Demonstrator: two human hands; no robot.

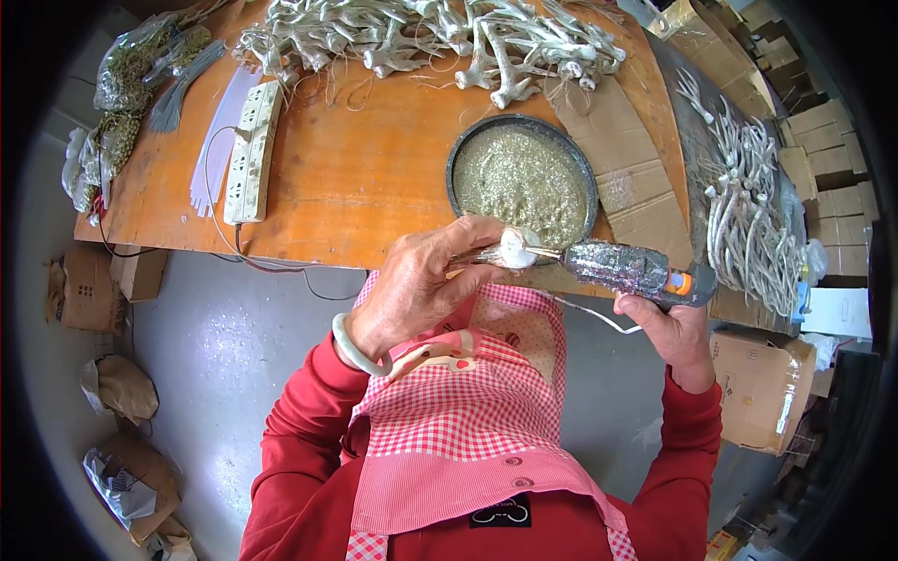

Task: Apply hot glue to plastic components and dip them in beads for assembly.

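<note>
Brown cardboard boxes (765, 383) stacked along the right edge, crumpled brown paper bags (120, 385) on the floor left, clear plastic bags (126, 70) at the table's far-left corner.

Round tray (456, 150) right of power strip (251, 154)

The glue gun (636, 269) is caked in silvery glitter, with an orange trigger part near its rear, and lies almost level with its nozzle pointing left. The nozzle tip meets a small white round piece (514, 249) on a glittery stem, held just in front of the round dark tray of glitter (521, 174) on the tabletop
</note>
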